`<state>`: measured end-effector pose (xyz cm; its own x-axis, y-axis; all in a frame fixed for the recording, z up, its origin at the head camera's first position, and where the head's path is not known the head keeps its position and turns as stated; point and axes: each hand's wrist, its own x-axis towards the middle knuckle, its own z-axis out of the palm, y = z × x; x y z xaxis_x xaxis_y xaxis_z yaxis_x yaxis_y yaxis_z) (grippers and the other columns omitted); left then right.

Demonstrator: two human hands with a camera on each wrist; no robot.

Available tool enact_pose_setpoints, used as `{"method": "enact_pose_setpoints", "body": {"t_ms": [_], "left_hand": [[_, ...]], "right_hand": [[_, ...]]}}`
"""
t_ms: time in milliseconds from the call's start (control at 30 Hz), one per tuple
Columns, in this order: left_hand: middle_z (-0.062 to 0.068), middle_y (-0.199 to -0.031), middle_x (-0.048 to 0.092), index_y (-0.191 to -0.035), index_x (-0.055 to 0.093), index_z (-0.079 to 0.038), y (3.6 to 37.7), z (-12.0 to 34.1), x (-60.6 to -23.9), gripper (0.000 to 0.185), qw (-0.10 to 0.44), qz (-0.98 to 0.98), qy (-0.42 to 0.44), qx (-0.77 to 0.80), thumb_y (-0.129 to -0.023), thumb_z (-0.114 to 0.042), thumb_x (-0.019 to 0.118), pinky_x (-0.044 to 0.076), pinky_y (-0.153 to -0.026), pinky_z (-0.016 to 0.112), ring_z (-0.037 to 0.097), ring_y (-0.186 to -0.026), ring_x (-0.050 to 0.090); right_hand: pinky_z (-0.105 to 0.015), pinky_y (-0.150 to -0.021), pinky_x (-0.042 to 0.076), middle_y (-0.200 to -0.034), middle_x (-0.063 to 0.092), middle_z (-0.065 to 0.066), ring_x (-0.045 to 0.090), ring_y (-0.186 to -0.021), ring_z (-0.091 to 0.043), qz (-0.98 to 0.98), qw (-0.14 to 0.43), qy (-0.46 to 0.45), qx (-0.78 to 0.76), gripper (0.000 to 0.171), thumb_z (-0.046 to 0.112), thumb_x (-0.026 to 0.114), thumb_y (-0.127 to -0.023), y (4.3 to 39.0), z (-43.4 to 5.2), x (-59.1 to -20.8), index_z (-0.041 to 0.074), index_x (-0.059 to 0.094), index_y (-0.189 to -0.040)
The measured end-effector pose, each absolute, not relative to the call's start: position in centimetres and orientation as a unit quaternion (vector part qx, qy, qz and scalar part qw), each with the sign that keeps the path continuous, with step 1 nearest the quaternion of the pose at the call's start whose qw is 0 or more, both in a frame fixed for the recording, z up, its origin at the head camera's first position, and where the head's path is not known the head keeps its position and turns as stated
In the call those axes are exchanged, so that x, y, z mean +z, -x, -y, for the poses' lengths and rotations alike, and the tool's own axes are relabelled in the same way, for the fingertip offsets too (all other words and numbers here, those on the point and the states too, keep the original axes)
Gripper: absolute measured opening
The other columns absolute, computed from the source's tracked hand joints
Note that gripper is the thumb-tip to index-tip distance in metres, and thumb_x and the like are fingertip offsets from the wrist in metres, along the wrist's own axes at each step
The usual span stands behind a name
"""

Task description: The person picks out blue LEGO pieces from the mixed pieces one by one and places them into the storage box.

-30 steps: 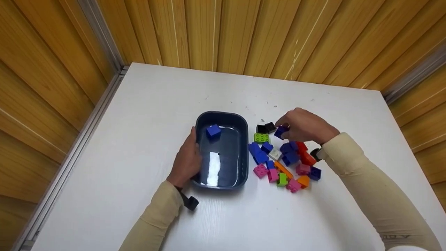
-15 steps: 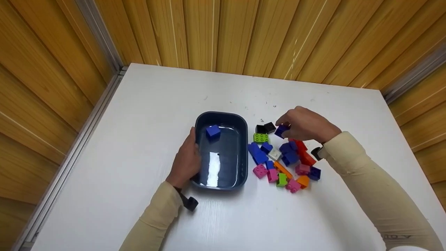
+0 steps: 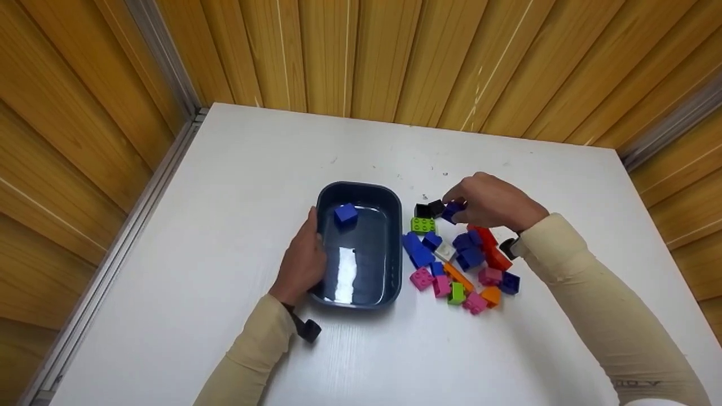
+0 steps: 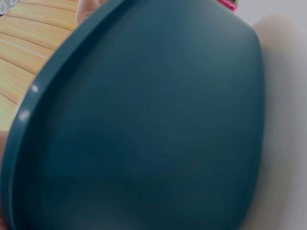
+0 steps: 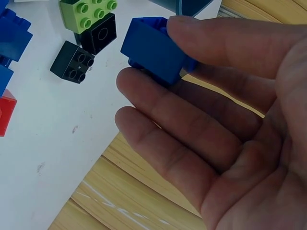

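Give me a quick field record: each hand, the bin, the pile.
left hand: rests on the bin's left wall
right hand: pinches a blue brick above the table
bin: dark blue, one blue block inside
pile: mixed bricks right of the bin, with black bricks at its far edge
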<state>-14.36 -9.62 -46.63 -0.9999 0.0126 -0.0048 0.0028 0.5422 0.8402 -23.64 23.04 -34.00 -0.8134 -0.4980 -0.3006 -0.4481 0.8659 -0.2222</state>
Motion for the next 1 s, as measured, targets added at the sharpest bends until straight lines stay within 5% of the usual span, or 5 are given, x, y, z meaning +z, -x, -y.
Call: {"method": "enact_pose_setpoints", "body": {"t_ms": [1000], "left_hand": [[0.017, -0.172, 0.027, -0.166, 0.016, 0.000, 14.3, 9.8, -46.7, 0.060, 0.004, -0.882, -0.004, 0.471, -0.110, -0.008, 0.033, 0.025, -0.131, 0.049, 0.032, -0.160, 0.026]], "right_hand": [[-0.046, -0.093, 0.063, -0.114, 0.079, -0.015, 0.077, -0.101, -0.029, -0.941, 0.176, 0.282, -0.068, 0.035, 0.014, 0.080, -0.092, 24.2, -19.2, -33.8, 0.006, 0.076, -0.126]]}}
